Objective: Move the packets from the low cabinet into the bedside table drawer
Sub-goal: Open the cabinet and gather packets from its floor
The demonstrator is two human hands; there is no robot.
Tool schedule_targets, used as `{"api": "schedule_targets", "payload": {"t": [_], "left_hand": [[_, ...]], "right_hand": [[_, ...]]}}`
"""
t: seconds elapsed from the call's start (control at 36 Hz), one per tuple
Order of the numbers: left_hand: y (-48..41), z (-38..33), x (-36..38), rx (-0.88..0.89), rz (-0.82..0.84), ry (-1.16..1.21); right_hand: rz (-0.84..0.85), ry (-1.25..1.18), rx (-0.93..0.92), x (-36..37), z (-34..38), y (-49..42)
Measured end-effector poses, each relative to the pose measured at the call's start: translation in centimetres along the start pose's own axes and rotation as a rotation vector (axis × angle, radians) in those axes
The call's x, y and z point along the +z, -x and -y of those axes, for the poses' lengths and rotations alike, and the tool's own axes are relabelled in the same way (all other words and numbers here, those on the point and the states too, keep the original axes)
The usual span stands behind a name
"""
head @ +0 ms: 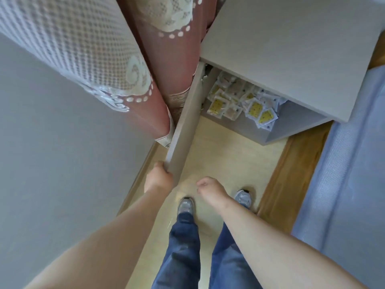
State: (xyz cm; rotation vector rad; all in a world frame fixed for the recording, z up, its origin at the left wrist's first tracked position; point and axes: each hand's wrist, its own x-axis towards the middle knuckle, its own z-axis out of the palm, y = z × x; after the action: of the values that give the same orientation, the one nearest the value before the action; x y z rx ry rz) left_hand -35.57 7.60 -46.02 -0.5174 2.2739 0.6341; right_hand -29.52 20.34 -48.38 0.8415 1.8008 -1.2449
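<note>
Inside the low cabinet point(291, 49), on its floor just behind the open door point(187, 126), a loose heap of packets point(241, 101) awaits the move to the bedside table drawer, which is out of view. They look light, thin and limp, likely slick film sachets that would slide over one another and slip from a careless scoop. Nothing about them suggests fragility. The surest hold is probably a pinch on a sealed edge for single ones, or fingers raked under a small stack from the front, where the nearest packets lie close to the cabinet's lip. The packets are small, flat and roughly square, with clear or whitish wrappers. Several show a yellow panel dotted with dark specks, others a paler beige one, and they overlap at all angles. The person's left hand point(159, 177) grips the free edge of the door, fingers curled round it. The right hand point(210, 187) hangs above the floor point(229, 153), well apart from the packets, fingers loosely curled and holding nothing.
</note>
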Motion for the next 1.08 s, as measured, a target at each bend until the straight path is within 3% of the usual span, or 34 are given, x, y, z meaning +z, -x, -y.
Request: {"api": "schedule_targets", "payload": {"t": [0.17, 0.28, 0.47, 0.72, 0.86, 1.08], "left_hand": [[-0.5, 1.6, -1.8, 0.054, -0.101, -0.025], [-1.6, 0.6, -2.0, 0.243, -0.175, -0.157], [-2.3, -3.3, 0.9, 0.24, -0.024, -0.061], [-8.2, -11.0, 8.0, 0.241, 0.115, -0.081], [-14.1, -14.2, 13.6, 0.291, 0.214, -0.052], [-26.7, -15.7, 21.9, 0.38, 0.19, -0.124]], "right_hand": [[-0.034, -0.034, 0.01, 0.4, 0.9, -0.5], [-0.079, -0.082, -0.027, -0.3, 1.9, -1.9], [-0.04, -0.135, 0.05, -2.1, 0.3, -4.5], [-0.152, -0.191, 0.095, -9.9, -3.1, -11.2], [-0.23, -0.154, 0.122, -13.2, -5.4, -17.8], [-0.312, -0.302, 0.09, -12.4, -8.1, -31.5]]}}
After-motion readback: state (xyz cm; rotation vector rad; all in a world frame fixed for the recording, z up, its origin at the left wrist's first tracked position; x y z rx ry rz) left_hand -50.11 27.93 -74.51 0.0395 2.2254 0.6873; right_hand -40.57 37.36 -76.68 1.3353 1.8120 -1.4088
